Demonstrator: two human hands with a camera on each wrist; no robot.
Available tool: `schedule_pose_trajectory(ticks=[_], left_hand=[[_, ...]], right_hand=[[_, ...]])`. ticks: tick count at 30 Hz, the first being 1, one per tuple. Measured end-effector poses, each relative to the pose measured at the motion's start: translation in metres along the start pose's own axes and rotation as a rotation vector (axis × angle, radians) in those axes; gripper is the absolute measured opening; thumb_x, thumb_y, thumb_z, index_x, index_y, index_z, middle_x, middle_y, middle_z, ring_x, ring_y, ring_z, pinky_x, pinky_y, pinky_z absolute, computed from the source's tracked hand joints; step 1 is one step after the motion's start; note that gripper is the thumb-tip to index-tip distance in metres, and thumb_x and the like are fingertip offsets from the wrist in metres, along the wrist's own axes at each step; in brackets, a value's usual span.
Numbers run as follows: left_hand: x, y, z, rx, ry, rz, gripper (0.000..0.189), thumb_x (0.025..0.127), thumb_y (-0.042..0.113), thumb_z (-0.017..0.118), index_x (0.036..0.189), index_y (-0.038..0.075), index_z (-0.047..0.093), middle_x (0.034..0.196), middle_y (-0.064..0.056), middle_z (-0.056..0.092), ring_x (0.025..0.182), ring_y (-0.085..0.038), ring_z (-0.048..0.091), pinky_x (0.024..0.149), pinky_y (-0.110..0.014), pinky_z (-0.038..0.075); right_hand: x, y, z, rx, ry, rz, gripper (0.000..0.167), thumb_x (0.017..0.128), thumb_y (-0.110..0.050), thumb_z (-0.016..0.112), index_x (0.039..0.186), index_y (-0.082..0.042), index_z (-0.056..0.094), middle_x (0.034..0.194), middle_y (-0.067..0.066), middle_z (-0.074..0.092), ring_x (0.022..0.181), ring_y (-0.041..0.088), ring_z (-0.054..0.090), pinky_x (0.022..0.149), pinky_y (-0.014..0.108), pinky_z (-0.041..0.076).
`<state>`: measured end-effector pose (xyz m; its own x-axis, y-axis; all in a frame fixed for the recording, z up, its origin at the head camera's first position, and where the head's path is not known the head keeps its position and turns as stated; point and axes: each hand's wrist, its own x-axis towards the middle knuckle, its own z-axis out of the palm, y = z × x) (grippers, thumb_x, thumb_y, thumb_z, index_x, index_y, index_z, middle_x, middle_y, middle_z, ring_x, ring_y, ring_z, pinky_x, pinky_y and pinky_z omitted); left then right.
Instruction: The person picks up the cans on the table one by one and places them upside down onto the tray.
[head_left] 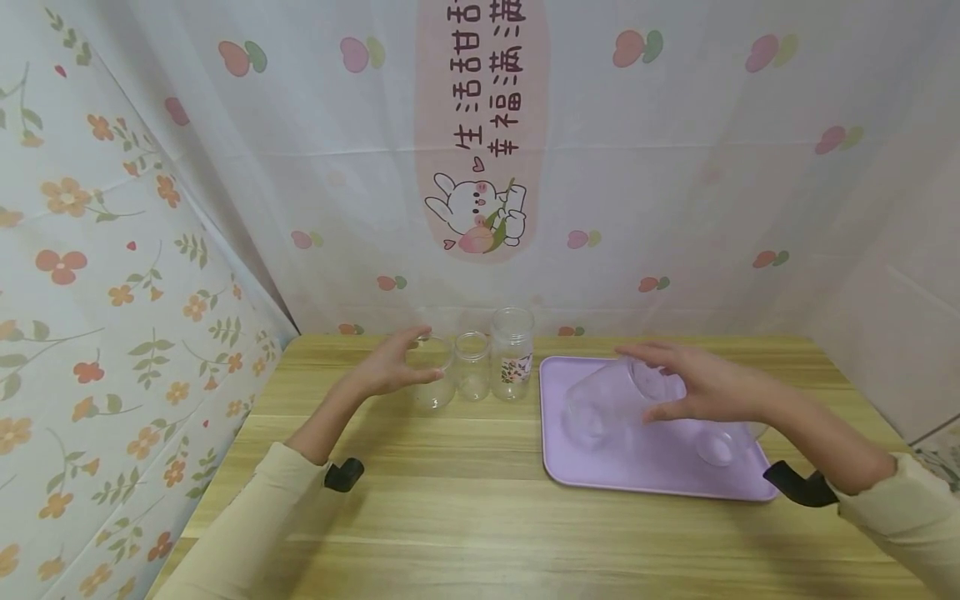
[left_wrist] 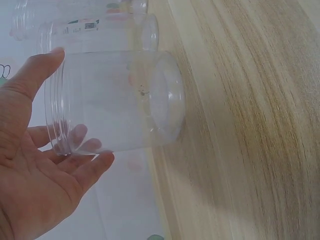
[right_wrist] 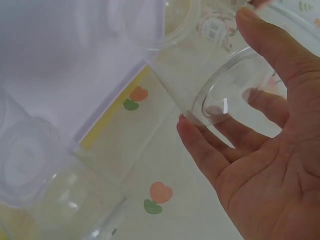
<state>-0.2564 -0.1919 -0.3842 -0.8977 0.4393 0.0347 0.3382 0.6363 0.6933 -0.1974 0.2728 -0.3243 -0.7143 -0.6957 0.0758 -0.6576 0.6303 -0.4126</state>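
Left of the lilac tray (head_left: pixel 600 472), the left hand (head_left: pixel 386 367) wraps fingers round an upright clear jar (head_left: pixel 433 393); over the tray, the right hand's (head_left: pixel 693 385) fingers clasp a tilted jar (head_left: pixel 602 398), best steered slowly, gripped lightly

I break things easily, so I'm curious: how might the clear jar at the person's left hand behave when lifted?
The clear jar is see-through and looks empty, so it's probably light for its size. Its smooth, glossy wall may feel slippery to the left hand. Being round, it would likely roll if laid on its side.
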Motion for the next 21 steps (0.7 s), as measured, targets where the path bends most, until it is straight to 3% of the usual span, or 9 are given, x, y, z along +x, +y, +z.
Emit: schedule_pose_trajectory(ticks=[8, 21], left_hand=[[0.000, 0.000, 0.000, 0.008, 0.004, -0.003, 0.083, 0.090, 0.026, 0.080, 0.152, -0.007, 0.034, 0.151, -0.026, 0.042, 0.137, -0.045, 0.041, 0.111, -0.055, 0.037], [-0.003, 0.000, 0.000, 0.016, 0.012, 0.017, 0.082, 0.091, 0.027, 0.079, 0.151, -0.008, 0.035, 0.150, -0.027, 0.042, 0.135, -0.046, 0.042, 0.110, -0.057, 0.037]], right_hand=[[0.003, 0.003, -0.010, -0.037, -0.025, 0.027, 0.088, 0.083, -0.042, 0.085, 0.152, -0.004, 0.045, 0.144, 0.024, 0.049, 0.132, 0.048, 0.045, 0.098, 0.064, 0.046], [0.014, 0.011, -0.022, -0.123, -0.073, 0.038, 0.088, 0.082, -0.040, 0.086, 0.150, 0.000, 0.046, 0.139, 0.026, 0.051, 0.122, 0.044, 0.054, 0.094, 0.060, 0.049]])
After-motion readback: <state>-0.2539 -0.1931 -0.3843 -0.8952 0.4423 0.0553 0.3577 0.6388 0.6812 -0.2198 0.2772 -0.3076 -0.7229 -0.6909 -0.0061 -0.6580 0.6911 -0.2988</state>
